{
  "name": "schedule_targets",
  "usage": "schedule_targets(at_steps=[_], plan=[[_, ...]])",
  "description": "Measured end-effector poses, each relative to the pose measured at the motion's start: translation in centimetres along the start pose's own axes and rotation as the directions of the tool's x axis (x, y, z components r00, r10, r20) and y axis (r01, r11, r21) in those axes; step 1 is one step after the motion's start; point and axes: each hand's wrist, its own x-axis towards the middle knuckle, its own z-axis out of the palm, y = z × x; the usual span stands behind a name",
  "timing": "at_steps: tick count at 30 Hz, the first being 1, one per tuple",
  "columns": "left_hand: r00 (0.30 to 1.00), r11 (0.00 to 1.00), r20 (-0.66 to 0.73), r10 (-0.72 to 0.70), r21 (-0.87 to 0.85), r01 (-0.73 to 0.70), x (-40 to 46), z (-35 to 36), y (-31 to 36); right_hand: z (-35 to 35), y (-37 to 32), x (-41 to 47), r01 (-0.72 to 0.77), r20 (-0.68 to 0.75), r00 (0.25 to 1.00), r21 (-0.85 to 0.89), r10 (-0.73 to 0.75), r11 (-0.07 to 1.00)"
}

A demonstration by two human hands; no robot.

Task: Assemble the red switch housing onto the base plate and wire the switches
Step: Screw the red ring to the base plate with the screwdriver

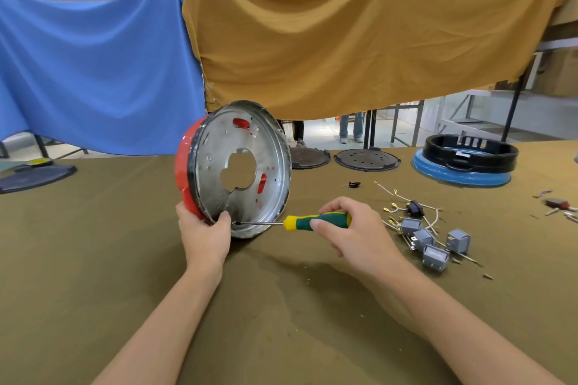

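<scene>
1 red switch housing (184, 172) w/ 1 metal base plate (240, 172) mated to it, stood on edge on the olive table cloth (281, 322), just left of centre. Plate's open dished face points right and a bit toward the camera; red housing sits behind it on the left.

Left hand (205, 236) grips the bottom rim, thumb curled over the plate's inner lip, other fingers wrapped behind on the red part.

1 screwdriver (300, 222), green/yellow handle, long axis approx horizontal, tip pointing left at a screw (236, 223) near the plate's lower rim, right by the left thumb. Right hand (353, 234) holds the handle, fingers curled over the top, thumb pressed on the near side.

4 grey rocker switches (434, 244) in a cluster right of the hand, amid loose wires (406, 200) w/ terminals; 1 black switch (415, 208) behind them. 2 dark round plates (366, 159) at the far edge, 1 black ring on a blue base (463, 178) far right.
</scene>
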Motion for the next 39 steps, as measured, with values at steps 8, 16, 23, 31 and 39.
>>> schedule_targets(at_steps=[8, 16, 23, 31, 39], plan=[[1.0, 1.0, 0.019, 0.009, -0.029, -0.008, -0.2, -0.1, 0.1, 0.4, -0.1, -0.2, -0.105, 0.139, 0.985, -0.003, 0.105, 0.994], [1.0, 0.999, 0.029, 0.008, -0.046, -0.007, -0.3, -0.1, 0.1, 0.3, 0.1, 0.1, -0.095, 0.076, 0.993, 0.13, 0.085, 0.987], [0.998, 0.999, 0.049, 0.043, 0.01, -0.043, -0.5, -0.1, 0.0, 1.4, 0.0, -0.2, -0.322, 0.129, 0.94, 0.015, 0.317, 0.947], [0.999, 0.998, 0.04, 0.012, -0.069, -0.009, -0.2, -0.1, -0.2, -0.1, -0.5, 0.1, -0.187, 0.149, 0.977, 0.246, 0.153, 0.951], [0.997, 0.998, 0.05, 0.059, -0.017, -0.058, -0.3, 0.1, -0.4, 1.1, 0.0, -0.3, -0.299, 0.176, 0.94, 0.014, 0.292, 0.954]])
